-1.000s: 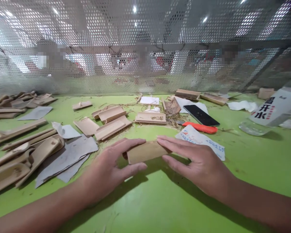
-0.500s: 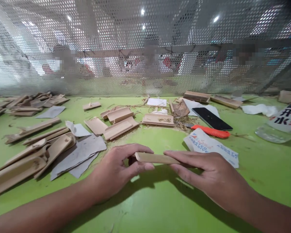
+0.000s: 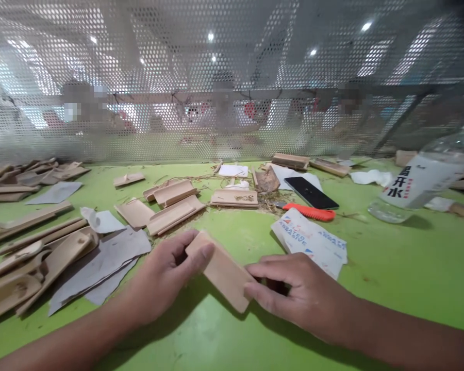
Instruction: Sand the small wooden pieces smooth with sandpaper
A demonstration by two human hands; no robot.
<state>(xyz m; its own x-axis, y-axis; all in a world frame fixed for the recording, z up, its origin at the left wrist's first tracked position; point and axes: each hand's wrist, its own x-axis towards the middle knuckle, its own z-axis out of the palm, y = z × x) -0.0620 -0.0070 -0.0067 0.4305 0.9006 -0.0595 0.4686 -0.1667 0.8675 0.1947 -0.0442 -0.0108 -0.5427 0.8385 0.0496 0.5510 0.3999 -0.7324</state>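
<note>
A flat, pale bamboo piece (image 3: 226, 273) is held over the green table (image 3: 216, 342), its broad face showing and its length slanting down to the right. My left hand (image 3: 164, 275) grips its upper left end, thumb on the face. At the lower right end my right hand (image 3: 299, 293) pinches the edge between thumb and fingers. Beyond the right hand lies printed abrasive paper (image 3: 311, 242). An orange-handled knife (image 3: 309, 212) is just behind that paper. Grey sanding sheets (image 3: 100, 263) lie left of my left hand.
Curved bamboo pieces (image 3: 176, 214) lie behind the hands, with shavings (image 3: 268, 200) near them. More bamboo (image 3: 58, 263) is piled at the left. A black phone (image 3: 311, 192) and a tilted-looking water bottle (image 3: 421, 175) are at the right. A perforated screen (image 3: 216, 67) stands behind the table.
The bamboo piece has turned from edge-on to showing its broad face, and its right end has dropped. Both hands have shifted with it. The view has swung to the right.
</note>
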